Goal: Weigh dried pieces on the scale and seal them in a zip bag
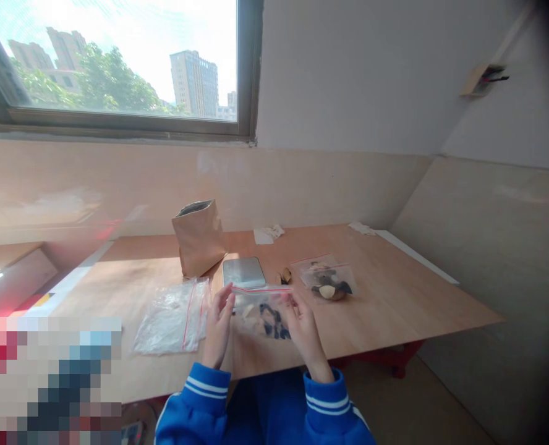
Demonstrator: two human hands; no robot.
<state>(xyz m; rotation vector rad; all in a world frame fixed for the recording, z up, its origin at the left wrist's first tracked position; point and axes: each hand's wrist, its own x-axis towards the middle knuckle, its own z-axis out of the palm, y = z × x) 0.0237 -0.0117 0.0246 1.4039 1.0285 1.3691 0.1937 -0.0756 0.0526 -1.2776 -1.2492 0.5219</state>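
Note:
A clear zip bag (251,312) with a red seal line hangs between my two hands, with dark and tan dried pieces inside. My left hand (219,324) pinches its upper left corner. At the upper right corner, my right hand (301,324) has thumb and fingers closed on it. Just beyond the bag lies a flat silver-topped scale (243,271), partly covered by it. A few loose brown pieces (284,276) rest to the right of the scale. Left of my left hand is a stack of empty-looking zip bags (170,318).
An open brown paper bag (199,241) stands behind the scale. Further right, filled zip bags (329,278) lie on the wooden table (404,290). White scraps (269,234) sit near the wall. A pixelated patch hides the lower left.

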